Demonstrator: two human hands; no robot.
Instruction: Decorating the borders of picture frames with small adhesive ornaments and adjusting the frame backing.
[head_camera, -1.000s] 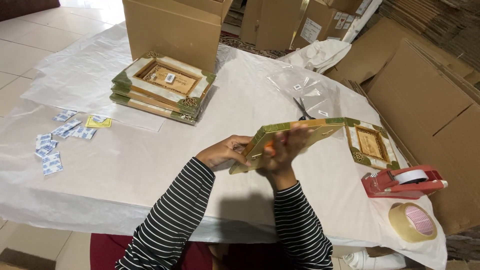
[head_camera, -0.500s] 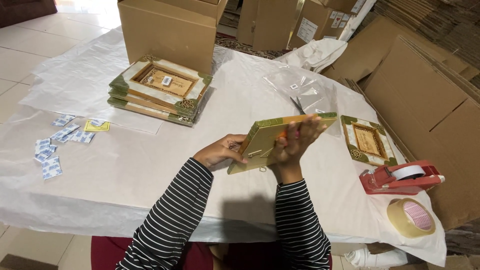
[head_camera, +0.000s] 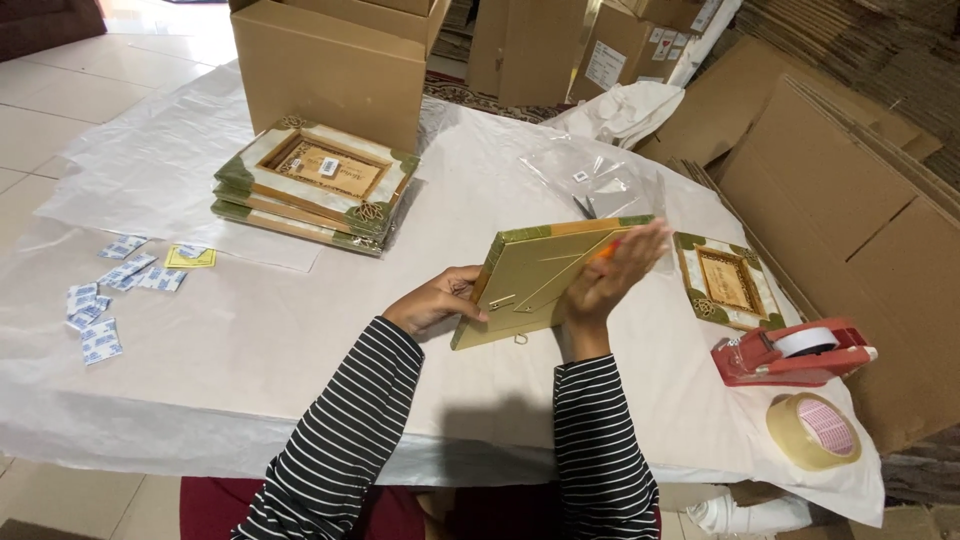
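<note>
The left hand (head_camera: 435, 300) has its grip closed on the lower left edge of a picture frame (head_camera: 540, 280), thumb across the gold-coloured back. The right hand (head_camera: 605, 280) grasps the same frame from the right side, fingers (head_camera: 640, 245) spread over the back panel; something small and orange shows beside them, too hidden to tell what. The frame is lifted off the surface (head_camera: 280, 350), tilted, back towards the camera.

Just right of it another frame (head_camera: 728, 282) lies face up on the white sheet. Further right sit a red tape dispenser (head_camera: 790, 352) and a roll of tape (head_camera: 813, 430). Behind the held frame lie clear plastic bags (head_camera: 590, 180). To the left rests a stack of frames (head_camera: 315, 185), with a cardboard box (head_camera: 330, 60) behind it. Small white-and-blue packets (head_camera: 110, 300) are scattered at the far left.
</note>
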